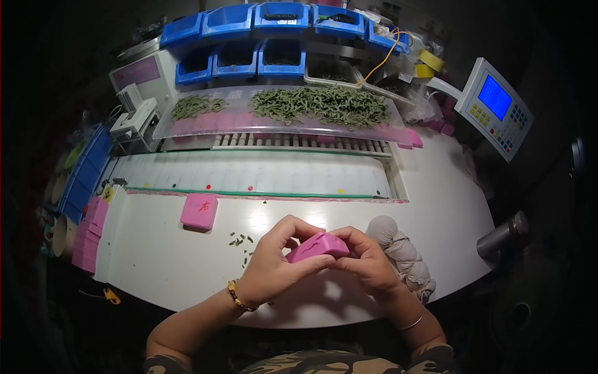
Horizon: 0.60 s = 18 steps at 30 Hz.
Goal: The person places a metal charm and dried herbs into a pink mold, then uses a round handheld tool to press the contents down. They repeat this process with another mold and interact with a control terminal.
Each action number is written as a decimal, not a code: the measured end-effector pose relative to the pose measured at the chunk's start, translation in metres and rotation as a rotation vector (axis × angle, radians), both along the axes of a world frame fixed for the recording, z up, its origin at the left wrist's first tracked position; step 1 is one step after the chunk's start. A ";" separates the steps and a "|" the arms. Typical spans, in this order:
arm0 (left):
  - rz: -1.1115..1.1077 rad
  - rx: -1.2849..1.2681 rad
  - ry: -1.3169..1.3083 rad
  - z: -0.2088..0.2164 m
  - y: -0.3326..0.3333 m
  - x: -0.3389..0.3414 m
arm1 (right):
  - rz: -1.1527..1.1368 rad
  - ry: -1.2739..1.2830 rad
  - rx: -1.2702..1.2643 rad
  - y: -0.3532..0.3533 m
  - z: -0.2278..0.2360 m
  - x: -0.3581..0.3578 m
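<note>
Above the near part of the white table, both my hands grip one pink block [316, 247], which is tilted and has a dark slit or groove along its side. My left hand [277, 255] wraps its left end, the thumb lying along the near edge. At the other end my right hand [372, 265] pinches it between thumb and fingers. Another pink block [199, 210], with a red mark on top, lies to the left on the table. Several small green pieces [240, 240] are scattered beside my left hand. Close to my right hand rests a tied off-white cloth bundle [408, 262].
Across the table runs a white belt [249, 173] with coloured dots. Behind it, a clear sheet [240, 118] carries heaps of twisted green strips [324, 103]. Blue bins [227, 22] line the back. A control panel [496, 109] and metal cylinder [503, 235] stand right; stacked pink blocks [88, 240] left.
</note>
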<state>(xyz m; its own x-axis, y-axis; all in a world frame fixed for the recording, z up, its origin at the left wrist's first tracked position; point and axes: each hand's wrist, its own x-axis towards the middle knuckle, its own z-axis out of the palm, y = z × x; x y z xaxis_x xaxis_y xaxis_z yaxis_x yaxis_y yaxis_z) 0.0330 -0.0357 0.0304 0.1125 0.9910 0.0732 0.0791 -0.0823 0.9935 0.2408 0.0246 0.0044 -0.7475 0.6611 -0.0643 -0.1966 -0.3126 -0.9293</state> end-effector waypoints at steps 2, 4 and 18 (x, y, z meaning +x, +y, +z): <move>0.084 0.144 -0.020 0.000 0.000 0.008 | -0.128 0.081 -0.086 -0.002 -0.003 -0.003; 0.105 0.188 0.051 -0.008 0.001 0.003 | -0.150 0.113 -0.107 -0.003 -0.003 -0.001; 0.104 0.360 0.272 -0.011 -0.004 -0.001 | -0.454 -0.351 1.111 -0.020 0.021 -0.004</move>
